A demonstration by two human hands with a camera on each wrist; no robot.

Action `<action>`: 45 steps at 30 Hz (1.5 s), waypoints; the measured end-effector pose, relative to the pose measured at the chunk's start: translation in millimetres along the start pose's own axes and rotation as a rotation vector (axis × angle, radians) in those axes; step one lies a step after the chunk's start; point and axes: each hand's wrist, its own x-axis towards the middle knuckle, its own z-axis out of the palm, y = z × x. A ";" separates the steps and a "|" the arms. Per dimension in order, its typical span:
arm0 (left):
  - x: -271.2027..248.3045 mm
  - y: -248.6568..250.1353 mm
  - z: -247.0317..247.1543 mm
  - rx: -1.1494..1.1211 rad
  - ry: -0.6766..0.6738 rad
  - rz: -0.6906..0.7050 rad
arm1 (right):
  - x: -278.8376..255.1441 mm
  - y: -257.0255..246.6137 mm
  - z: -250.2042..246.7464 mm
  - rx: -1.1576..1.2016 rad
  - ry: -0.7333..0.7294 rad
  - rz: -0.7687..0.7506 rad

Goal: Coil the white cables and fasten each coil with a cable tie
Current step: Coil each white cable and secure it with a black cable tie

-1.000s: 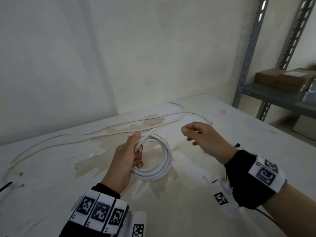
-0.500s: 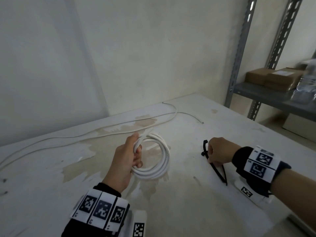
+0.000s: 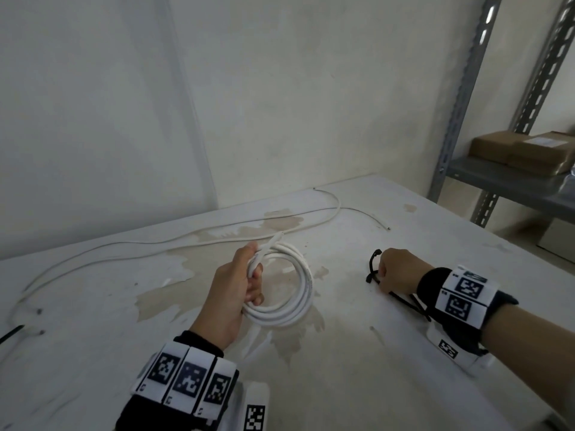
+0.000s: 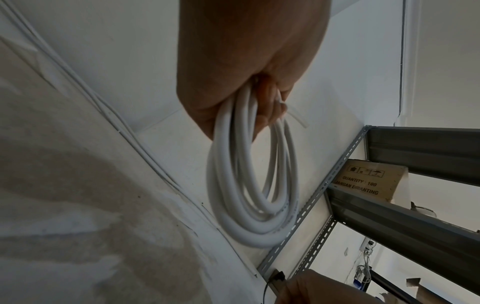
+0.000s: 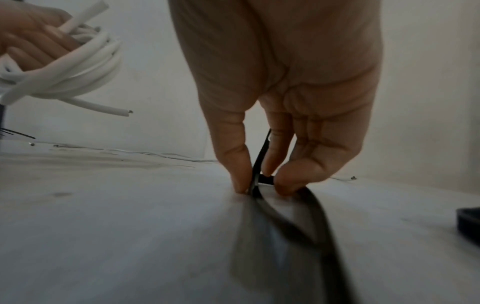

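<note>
Gripped: coiled white round cable [image 3: 291,293] in left hand [image 3: 236,293]; right hand [image 3: 398,270] pinched black plastic cable ties [image 5: 259,174] off table [image 3: 357,384]; best singled out one.

Two hands are at work: the left hand [image 3: 239,293] grips one coil of white cable [image 3: 286,293], the one coil here. Beyond that grip, two loose white cables [image 3: 174,247] trail across the one table [image 3: 357,384]. Under the right hand [image 3: 399,270] lie black cable ties [image 3: 407,301], at least two. On the one metal shelf [image 3: 510,185], two cardboard boxes [image 3: 522,150].
</note>
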 end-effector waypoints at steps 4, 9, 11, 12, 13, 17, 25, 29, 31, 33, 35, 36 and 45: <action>-1.0 -0.5 -3.9 -0.003 0.009 -0.005 | -4.7 -1.3 -0.9 -0.062 0.020 0.013; -1.6 1.9 -10.5 -0.013 0.020 0.000 | -8.4 -7.4 0.7 -0.035 0.059 0.000; -1.7 3.2 -14.2 -0.011 0.021 0.009 | -11.2 -9.5 -3.1 0.045 0.112 -0.022; -1.6 3.9 -16.3 -0.008 0.025 0.014 | -12.4 -10.6 -6.1 0.114 0.151 -0.029; -1.3 4.5 -18.1 -0.006 0.028 0.019 | -14.6 -12.7 -9.5 0.186 0.197 -0.035; 0.2 6.3 -23.7 -0.006 0.055 0.035 | -24.4 -31.1 -23.7 0.487 0.334 -0.146; 2.0 6.1 -45.8 0.021 0.189 0.051 | -58.9 -100.7 -17.6 0.797 0.405 -0.522; 1.0 6.4 -63.1 0.028 0.262 0.074 | -73.6 -131.9 -0.2 0.906 0.270 -0.584; 0.1 7.1 -70.9 0.021 0.279 0.096 | -77.4 -144.4 11.5 0.878 0.158 -0.577; -2.0 7.9 -77.0 0.031 0.297 0.125 | -79.1 -154.7 22.9 0.849 0.048 -0.541; -4.2 8.7 -81.2 0.041 0.317 0.159 | -80.2 -164.3 31.0 0.847 -0.047 -0.489; -5.0 8.8 -83.0 0.038 0.326 0.177 | -80.7 -169.4 33.2 0.850 -0.081 -0.464; -9.2 1.6 -90.4 0.053 0.297 0.259 | -89.6 -212.6 31.4 1.120 -0.147 -0.463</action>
